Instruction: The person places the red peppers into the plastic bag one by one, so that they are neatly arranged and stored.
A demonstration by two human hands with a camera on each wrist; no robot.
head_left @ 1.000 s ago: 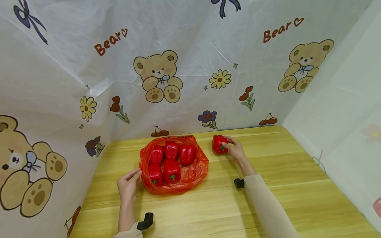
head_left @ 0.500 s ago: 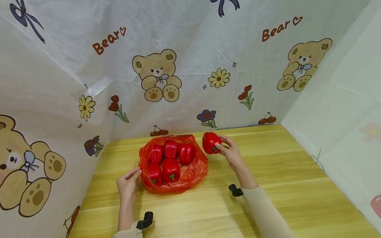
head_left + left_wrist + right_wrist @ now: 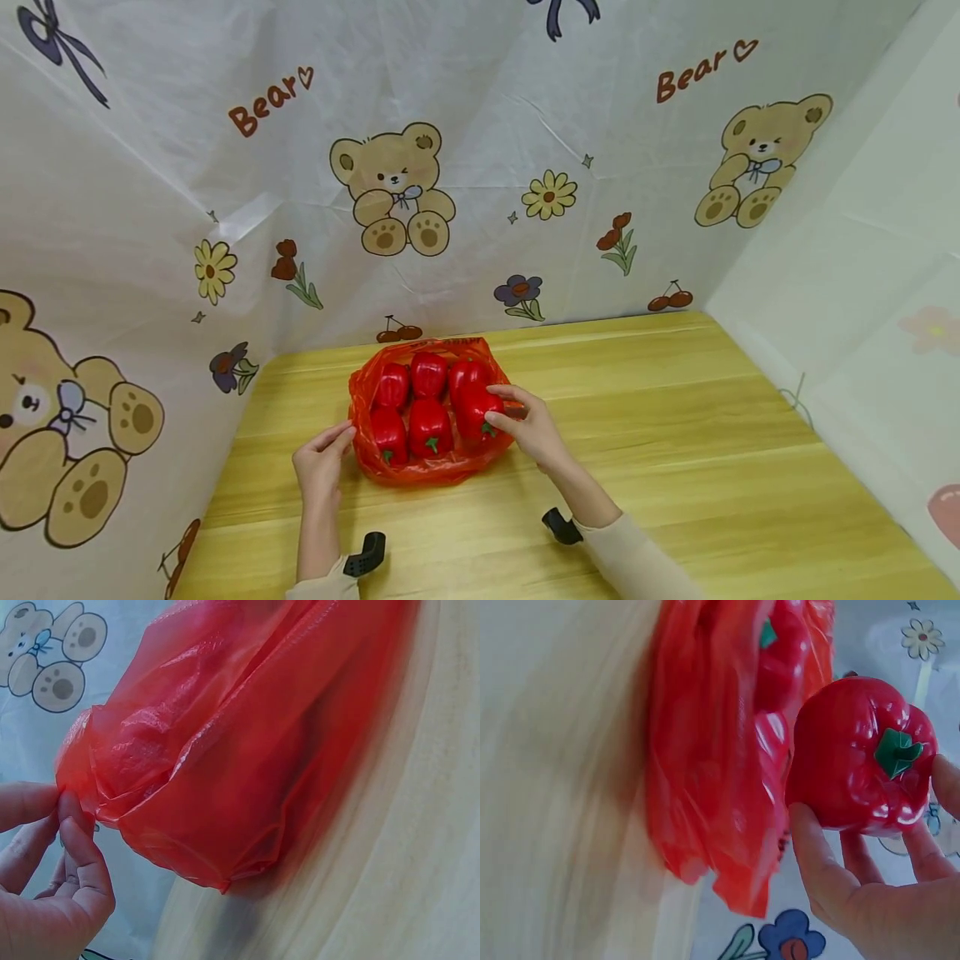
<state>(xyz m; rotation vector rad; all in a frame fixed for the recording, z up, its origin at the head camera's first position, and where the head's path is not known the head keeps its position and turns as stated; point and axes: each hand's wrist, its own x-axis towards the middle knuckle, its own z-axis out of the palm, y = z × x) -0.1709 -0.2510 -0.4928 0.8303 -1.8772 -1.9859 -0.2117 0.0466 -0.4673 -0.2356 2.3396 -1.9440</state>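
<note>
A red plastic bag [image 3: 420, 477] lies with its mouth wide on the table, several red bell peppers [image 3: 430, 425] with green stems inside it. At its left rim my left hand [image 3: 318, 467] pinches the plastic between thumb and fingers; the left wrist view shows the pinched edge of the bag [image 3: 210, 780] close up. My right hand [image 3: 538, 433] holds another bell pepper [image 3: 474, 407] over the right side of the bag. In the right wrist view thumb and fingers grip this bell pepper [image 3: 840, 757] by its sides, beside the bag's wall.
The wooden table [image 3: 675, 433] extends to the right and front. A white cloth [image 3: 480, 125] printed with bears and flowers hangs behind and to the left. Each wrist carries a small black device [image 3: 366, 555]. A thin cable [image 3: 798, 400] shows by the right edge.
My right hand has lifted the bell pepper from the table right of the bag and carried it left over the bag. The left hand keeps its pinch on the rim.
</note>
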